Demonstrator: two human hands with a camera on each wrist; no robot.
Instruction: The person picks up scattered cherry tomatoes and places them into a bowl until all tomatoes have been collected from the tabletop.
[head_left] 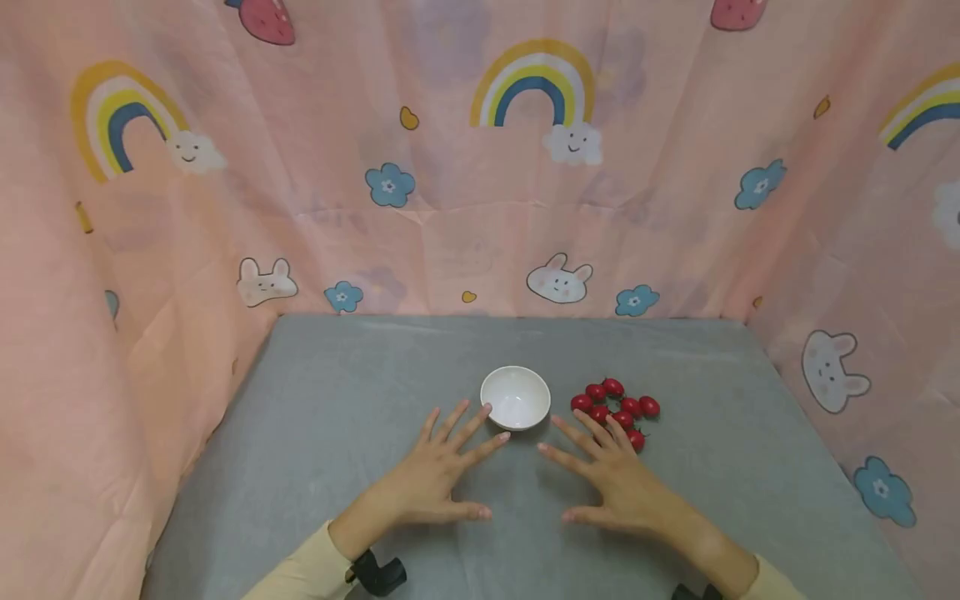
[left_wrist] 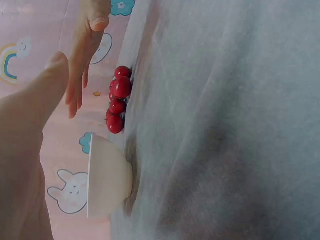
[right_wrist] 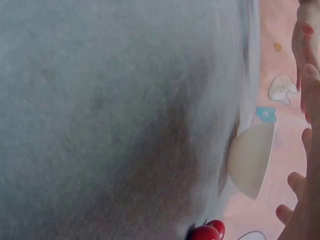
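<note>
A small white bowl point(head_left: 515, 398) stands upright on the grey cloth, with nothing visible inside it. To its right lies a loose group of several red cherry tomatoes point(head_left: 622, 419), some with green stems. My left hand point(head_left: 435, 475) hovers over the cloth in front of the bowl, fingers spread and straight, holding nothing. Likewise spread, my right hand point(head_left: 622, 483) is above the cloth just in front of the tomatoes and partly covers the nearest ones. The left wrist view shows the bowl point(left_wrist: 107, 177) from the side, below the level of the left hand point(left_wrist: 30, 130).
The grey cloth point(head_left: 360, 375) covers the tabletop. Pink printed curtains point(head_left: 450, 242) with rainbows, rabbits and flowers hang behind and at both sides. A black strap mount point(head_left: 377, 575) sits on the left wrist, below a cream sleeve.
</note>
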